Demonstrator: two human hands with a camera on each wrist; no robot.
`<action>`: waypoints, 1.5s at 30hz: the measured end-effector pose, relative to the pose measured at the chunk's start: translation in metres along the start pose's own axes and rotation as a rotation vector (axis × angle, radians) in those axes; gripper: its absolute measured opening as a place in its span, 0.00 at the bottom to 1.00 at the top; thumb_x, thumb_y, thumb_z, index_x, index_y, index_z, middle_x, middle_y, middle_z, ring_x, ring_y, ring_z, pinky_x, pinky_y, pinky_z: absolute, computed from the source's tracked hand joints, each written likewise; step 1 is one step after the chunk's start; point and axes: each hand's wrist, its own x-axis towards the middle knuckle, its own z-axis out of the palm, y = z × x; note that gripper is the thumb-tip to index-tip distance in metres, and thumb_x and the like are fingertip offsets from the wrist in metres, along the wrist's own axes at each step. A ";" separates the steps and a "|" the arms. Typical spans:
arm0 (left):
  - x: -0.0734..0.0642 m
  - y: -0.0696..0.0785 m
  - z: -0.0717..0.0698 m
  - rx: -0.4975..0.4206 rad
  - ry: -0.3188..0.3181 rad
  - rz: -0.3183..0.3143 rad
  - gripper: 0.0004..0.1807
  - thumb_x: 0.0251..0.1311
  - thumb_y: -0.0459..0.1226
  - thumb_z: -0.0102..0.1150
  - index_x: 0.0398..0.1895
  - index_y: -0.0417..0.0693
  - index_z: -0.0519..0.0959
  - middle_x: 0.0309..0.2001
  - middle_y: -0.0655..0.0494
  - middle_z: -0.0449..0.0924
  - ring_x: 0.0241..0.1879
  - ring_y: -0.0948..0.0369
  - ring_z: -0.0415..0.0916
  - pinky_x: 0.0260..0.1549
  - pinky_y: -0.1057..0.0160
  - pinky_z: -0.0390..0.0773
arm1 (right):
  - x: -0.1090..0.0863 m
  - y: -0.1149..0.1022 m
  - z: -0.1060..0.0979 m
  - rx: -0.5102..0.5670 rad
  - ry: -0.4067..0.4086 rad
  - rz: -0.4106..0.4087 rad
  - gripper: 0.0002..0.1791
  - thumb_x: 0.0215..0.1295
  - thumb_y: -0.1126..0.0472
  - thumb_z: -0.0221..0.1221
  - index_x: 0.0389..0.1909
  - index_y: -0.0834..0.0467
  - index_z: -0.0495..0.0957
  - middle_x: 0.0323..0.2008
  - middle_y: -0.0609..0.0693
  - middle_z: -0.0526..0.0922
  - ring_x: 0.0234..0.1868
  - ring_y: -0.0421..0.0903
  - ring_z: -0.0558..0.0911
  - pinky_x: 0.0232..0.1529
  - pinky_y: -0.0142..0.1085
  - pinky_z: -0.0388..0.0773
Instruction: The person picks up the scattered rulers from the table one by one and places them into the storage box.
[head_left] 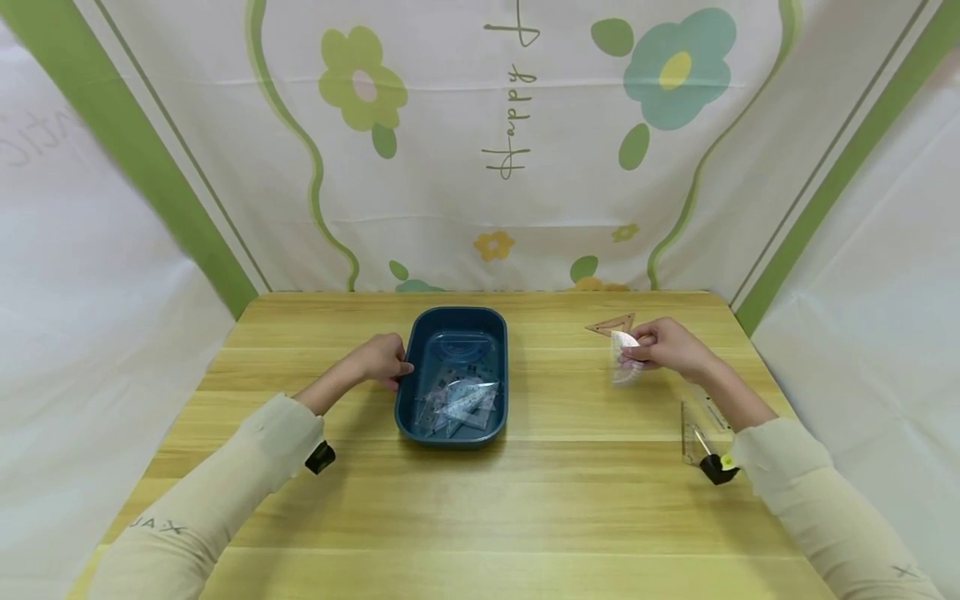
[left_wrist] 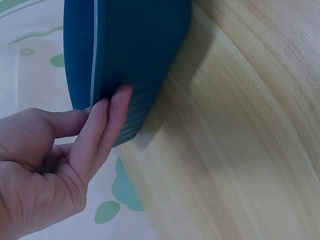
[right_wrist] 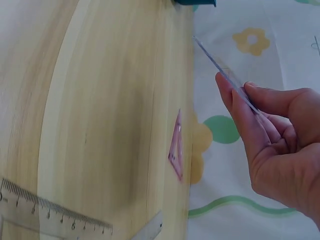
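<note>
My left hand [head_left: 381, 360] grips the left rim of a dark blue plastic bin [head_left: 450, 442]; in the left wrist view, the thumb lies inside the wall and the fingers press its outside. Several clear plastic drawing pieces [head_left: 468, 400], some apparently in film, lie in the bin, with a curved one at the far end. Over the table's right side, my right hand [head_left: 671, 346] pinches a clear half-round protractor [head_left: 624, 367] between thumb and fingers. Edge-on in the right wrist view, the protractor [right_wrist: 220, 67] hangs above the tabletop. A pinkish set square [right_wrist: 173, 150] lies just beyond that hand.
Below the right forearm lies a clear triangular ruler [head_left: 688, 442] with scale marks, partly covered by the sleeve and wrist camera. The wooden table [head_left: 525, 508] ends at a flower-printed cloth [head_left: 442, 167] behind, and white cloth hangs at both sides.
</note>
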 end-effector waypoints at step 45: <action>0.002 -0.001 0.000 0.026 0.004 0.004 0.24 0.70 0.35 0.57 0.10 0.44 0.75 0.10 0.57 0.72 0.25 0.48 0.85 0.23 0.70 0.75 | 0.036 -0.096 0.122 0.158 -0.240 -0.179 0.13 0.68 0.70 0.59 0.49 0.75 0.78 0.32 0.55 0.89 0.32 0.41 0.88 0.38 0.39 0.87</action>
